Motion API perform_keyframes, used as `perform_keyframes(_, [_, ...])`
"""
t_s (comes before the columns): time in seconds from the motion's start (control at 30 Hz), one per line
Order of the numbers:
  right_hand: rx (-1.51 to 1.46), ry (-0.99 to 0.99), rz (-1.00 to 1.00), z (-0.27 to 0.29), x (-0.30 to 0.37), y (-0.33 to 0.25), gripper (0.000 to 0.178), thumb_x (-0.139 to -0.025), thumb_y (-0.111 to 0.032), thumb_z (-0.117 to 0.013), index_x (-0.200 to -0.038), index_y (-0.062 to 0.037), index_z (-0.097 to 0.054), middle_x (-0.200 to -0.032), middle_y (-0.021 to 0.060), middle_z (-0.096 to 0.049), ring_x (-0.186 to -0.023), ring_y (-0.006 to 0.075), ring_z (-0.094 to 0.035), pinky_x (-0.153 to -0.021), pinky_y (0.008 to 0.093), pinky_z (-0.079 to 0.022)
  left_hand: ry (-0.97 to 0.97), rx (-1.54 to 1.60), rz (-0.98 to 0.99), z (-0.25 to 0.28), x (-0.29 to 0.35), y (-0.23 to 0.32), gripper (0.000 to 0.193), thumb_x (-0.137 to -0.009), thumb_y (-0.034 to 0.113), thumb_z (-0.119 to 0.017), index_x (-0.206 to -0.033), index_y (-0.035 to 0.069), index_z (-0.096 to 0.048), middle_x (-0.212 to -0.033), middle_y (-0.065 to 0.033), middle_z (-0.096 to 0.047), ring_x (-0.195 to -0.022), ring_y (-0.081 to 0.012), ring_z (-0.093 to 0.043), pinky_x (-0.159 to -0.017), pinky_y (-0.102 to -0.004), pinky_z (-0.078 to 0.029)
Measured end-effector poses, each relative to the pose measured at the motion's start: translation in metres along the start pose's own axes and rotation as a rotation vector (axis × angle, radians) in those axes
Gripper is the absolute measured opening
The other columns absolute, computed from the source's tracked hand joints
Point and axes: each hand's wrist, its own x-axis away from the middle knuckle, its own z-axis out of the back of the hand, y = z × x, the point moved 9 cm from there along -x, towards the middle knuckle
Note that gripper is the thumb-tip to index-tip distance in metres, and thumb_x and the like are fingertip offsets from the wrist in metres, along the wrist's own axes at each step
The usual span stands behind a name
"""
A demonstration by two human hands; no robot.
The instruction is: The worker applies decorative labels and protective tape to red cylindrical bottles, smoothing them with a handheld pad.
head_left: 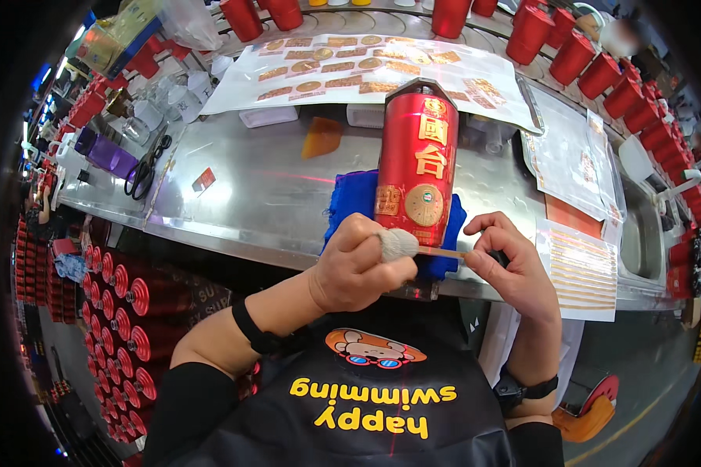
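Observation:
A red cylindrical bottle (406,175) with gold characters and a round gold emblem lies on a blue cloth (349,204) on the metal bench. Its dark faceted end points away from me. My left hand (354,263) is closed around a pale grey wad of cloth (398,244) at the bottle's near end. A narrow gold strip (442,252) runs from that wad across to my right hand (509,261). The thumb and index finger of my right hand pinch the strip's right end. Its other fingers are curled.
A white sheet of gold labels (319,70) lies behind the bottle. Gold strips cover another sheet (582,268) at the right, beside a sink (645,233). Black scissors (146,167) and a purple bottle (107,154) lie left. Red canisters (600,75) line the conveyor.

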Motion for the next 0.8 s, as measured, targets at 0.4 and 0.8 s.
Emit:
perform_keyframes(0.4, [0.002, 0.010, -0.009, -0.003, -0.002, 0.000, 0.016, -0.085, -0.014, -0.069, -0.079, -0.0048, -0.058, -0.104, 0.0063, -0.054, -0.089, 0.0127, -0.051, -0.069, 0.0258, -0.041, 0.015, 0.025, 0.012, 0.002, 0.002, 0.002, 0.028, -0.066, 0.012, -0.073, -0.091, 0.017, -0.062, -0.102, -0.0007, -0.063, -0.085, -0.0203, -0.051, -0.068, -0.0318, -0.046])
perform_keyframes(0.8, [-0.035, 0.011, -0.055, 0.001, -0.001, 0.008, 0.017, -0.085, -0.017, -0.070, -0.080, -0.0045, -0.059, -0.105, 0.0073, -0.055, -0.092, 0.0147, -0.053, -0.070, 0.0268, -0.043, -0.094, 0.050, 0.079, 0.013, -0.014, -0.023, 0.035, -0.084, 0.033, -0.067, -0.116, 0.022, -0.060, -0.111, -0.0002, -0.066, -0.112, -0.0224, -0.045, -0.095, -0.0431, -0.032])
